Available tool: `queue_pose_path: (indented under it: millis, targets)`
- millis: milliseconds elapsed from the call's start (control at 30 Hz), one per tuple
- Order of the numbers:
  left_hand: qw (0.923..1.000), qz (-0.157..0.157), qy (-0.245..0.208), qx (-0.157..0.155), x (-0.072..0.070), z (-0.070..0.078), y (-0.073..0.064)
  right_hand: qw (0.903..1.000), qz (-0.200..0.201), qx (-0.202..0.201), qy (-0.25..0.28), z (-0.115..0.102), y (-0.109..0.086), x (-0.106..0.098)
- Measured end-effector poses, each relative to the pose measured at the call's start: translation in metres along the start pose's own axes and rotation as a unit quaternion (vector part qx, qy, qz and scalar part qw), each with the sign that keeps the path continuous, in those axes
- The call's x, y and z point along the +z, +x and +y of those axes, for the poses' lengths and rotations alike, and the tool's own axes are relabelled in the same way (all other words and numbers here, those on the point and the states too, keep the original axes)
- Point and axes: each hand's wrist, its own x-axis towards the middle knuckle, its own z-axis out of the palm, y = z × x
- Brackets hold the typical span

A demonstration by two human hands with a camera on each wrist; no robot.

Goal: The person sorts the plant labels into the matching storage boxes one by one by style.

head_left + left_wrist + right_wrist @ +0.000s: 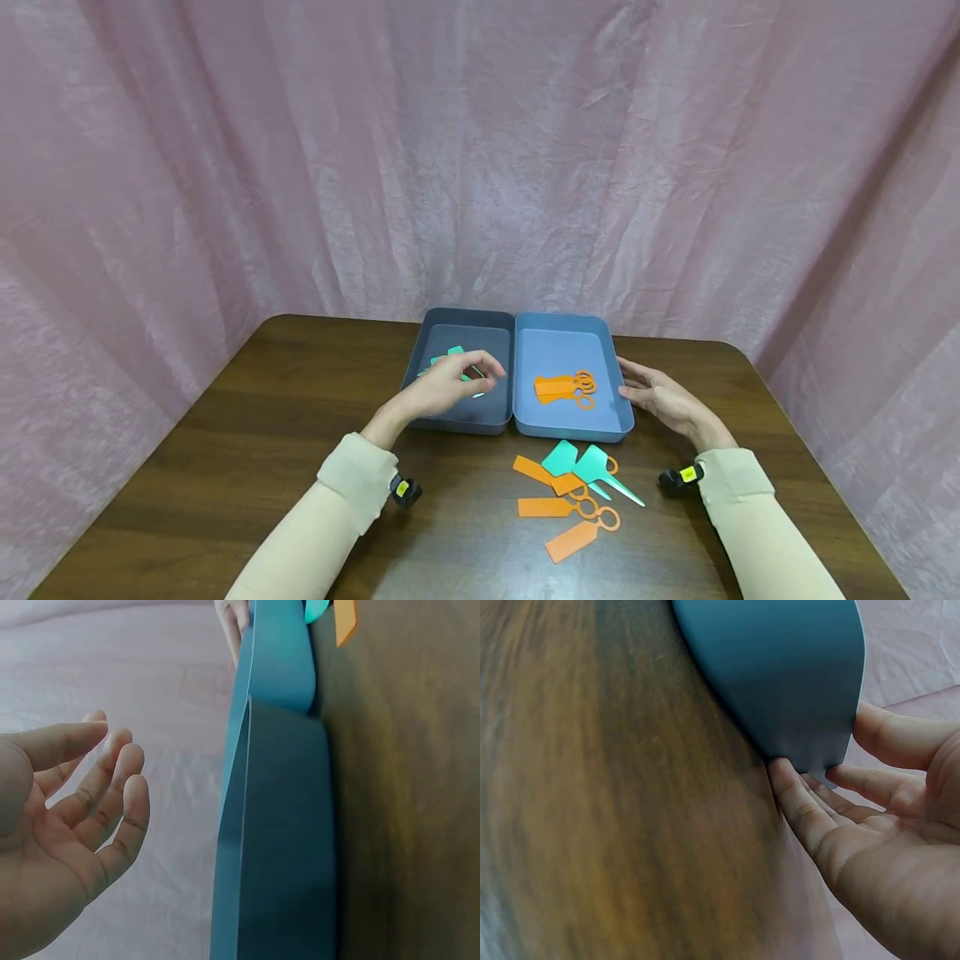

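My left hand point(450, 383) hovers over the dark grey-blue tray point(480, 333), fingers loosely bent and holding nothing. Beneath it lie green T-shaped plant labels point(455, 351), partly hidden by the hand. Against the outer right wall of the lighter blue tray point(558, 343) rest the fingertips of my right hand point(663, 398); in the right wrist view its fingers point(802, 802) touch the wall low down and the thumb is at the rim. Several orange ring-ended tags point(555, 387) lie overlapped in the blue tray.
In front of the trays, loose orange ring-ended tags point(543, 507) lie scattered on the brown wooden table point(187, 467). Two green plant labels point(594, 461) overlap some of them. The trays stand side by side near the table's back edge, before a pink curtain point(480, 167).
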Motion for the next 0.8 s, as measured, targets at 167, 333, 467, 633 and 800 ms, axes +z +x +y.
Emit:
queue_pose_path:
  millis: [167,333,467,633,800]
  targets:
    - [0.9995,-0.013,-0.011,0.025,0.014,0.007,-0.006,1.0000,0.002,0.000,-0.002,0.000,0.000,-0.003]
    - [0.9988,-0.035,-0.014,0.030,0.027,0.015,-0.010,0.9999,0.007,0.004,-0.007,-0.001,-0.001,-0.004]
    - [0.9983,-0.047,-0.008,0.032,0.038,0.022,-0.013,0.9999,0.009,0.004,-0.006,-0.001,-0.002,-0.005]
    - [0.9973,-0.063,-0.011,0.035,0.051,0.025,-0.017,0.9999,0.010,0.003,-0.001,-0.002,-0.002,-0.006]
    - [0.9941,-0.096,-0.020,0.047,0.066,0.028,-0.021,1.0000,0.006,0.002,0.002,-0.001,-0.002,-0.006]
